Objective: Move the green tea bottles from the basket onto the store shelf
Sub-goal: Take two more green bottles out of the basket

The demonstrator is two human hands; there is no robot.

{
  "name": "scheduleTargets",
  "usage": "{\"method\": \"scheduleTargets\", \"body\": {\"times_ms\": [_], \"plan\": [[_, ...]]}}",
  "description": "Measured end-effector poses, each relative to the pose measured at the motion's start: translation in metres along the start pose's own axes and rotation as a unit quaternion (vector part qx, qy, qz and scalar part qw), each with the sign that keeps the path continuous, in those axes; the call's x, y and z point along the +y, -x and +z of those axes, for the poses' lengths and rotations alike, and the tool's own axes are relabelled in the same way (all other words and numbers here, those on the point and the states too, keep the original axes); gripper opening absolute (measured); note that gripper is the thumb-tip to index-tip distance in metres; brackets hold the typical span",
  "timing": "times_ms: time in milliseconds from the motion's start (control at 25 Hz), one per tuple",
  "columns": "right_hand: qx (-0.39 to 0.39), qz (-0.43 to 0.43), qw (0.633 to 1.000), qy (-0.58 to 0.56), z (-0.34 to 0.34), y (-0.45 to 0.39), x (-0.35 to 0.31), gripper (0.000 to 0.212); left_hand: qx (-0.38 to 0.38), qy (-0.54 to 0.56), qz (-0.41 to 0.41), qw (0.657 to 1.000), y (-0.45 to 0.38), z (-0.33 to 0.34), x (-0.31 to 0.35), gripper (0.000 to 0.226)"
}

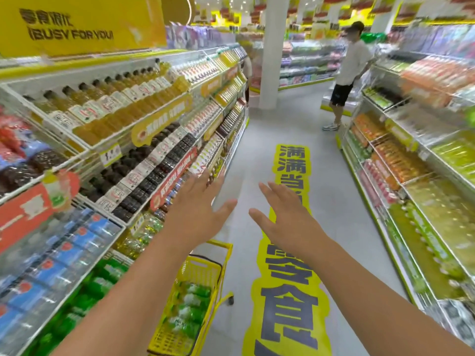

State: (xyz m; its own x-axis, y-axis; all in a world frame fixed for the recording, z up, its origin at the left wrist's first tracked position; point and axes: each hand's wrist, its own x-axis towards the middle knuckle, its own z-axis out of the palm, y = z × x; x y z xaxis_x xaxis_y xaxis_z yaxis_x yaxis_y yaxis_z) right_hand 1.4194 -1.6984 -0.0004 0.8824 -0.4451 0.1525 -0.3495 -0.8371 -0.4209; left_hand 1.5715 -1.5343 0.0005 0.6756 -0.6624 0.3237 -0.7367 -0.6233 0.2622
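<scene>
A yellow wheeled basket (164, 337) stands on the aisle floor below my arms, against the left shelving. Several green tea bottles (190, 304) with green labels lie inside it. My left hand (199, 214) is stretched out in front of me, fingers spread, holding nothing. My right hand (285, 219) is level with it, fingers also apart and empty. Both hands hover in the air above and beyond the basket, palms down. Green-labelled bottles (84, 301) fill the low left shelf beside the basket.
Left shelving (108, 147) carries yellow, dark and blue-labelled drinks. Right shelving (411, 181) holds orange and green packs. A person in a white shirt (347, 73) stands far down the aisle by a white pillar (272, 52). A yellow floor sticker (290, 253) runs along the grey floor.
</scene>
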Motion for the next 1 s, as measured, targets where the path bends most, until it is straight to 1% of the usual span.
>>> {"method": "scheduleTargets", "body": {"times_ms": [120, 200, 280, 320, 440, 560, 680, 800, 880, 1000], "plan": [[-0.010, -0.019, 1.000, -0.003, 0.008, -0.054, 0.034, 0.075, 0.012, 0.002, -0.017, 1.000, -0.042, 0.027, 0.003, 0.072], [-0.019, -0.046, 0.999, -0.007, 0.014, -0.091, 0.055, 0.075, 0.012, -0.002, -0.041, 0.999, -0.065, 0.046, 0.003, 0.074], [-0.028, -0.085, 0.996, -0.011, 0.018, -0.130, 0.074, 0.076, 0.018, 0.000, -0.081, 0.997, -0.085, 0.060, 0.005, 0.076], [-0.033, -0.100, 0.994, -0.012, 0.019, -0.148, 0.080, 0.076, 0.018, 0.001, -0.100, 0.995, -0.091, 0.064, 0.004, 0.073], [-0.066, -0.146, 0.987, -0.015, 0.022, -0.193, 0.085, 0.074, 0.023, -0.017, -0.172, 0.985, -0.100, 0.069, -0.002, 0.070], [-0.102, -0.197, 0.974, -0.038, 0.037, -0.230, 0.068, 0.073, 0.035, -0.024, -0.245, 0.969, -0.095, 0.069, -0.026, 0.072], [-0.131, -0.244, 0.960, -0.049, 0.068, -0.258, 0.039, 0.072, 0.035, -0.021, -0.315, 0.948, -0.086, 0.069, -0.063, 0.072], [-0.150, -0.257, 0.953, -0.060, 0.102, -0.276, 0.013, 0.073, 0.028, -0.009, -0.351, 0.936, -0.082, 0.070, -0.100, 0.074], [-0.156, -0.270, 0.948, -0.057, 0.129, -0.291, -0.004, 0.074, 0.036, -0.004, -0.368, 0.929, -0.085, 0.075, -0.127, 0.073], [-0.190, -0.279, 0.940, -0.053, 0.163, -0.310, -0.021, 0.074, 0.048, 0.002, -0.389, 0.920, -0.083, 0.086, -0.154, 0.072]]}}
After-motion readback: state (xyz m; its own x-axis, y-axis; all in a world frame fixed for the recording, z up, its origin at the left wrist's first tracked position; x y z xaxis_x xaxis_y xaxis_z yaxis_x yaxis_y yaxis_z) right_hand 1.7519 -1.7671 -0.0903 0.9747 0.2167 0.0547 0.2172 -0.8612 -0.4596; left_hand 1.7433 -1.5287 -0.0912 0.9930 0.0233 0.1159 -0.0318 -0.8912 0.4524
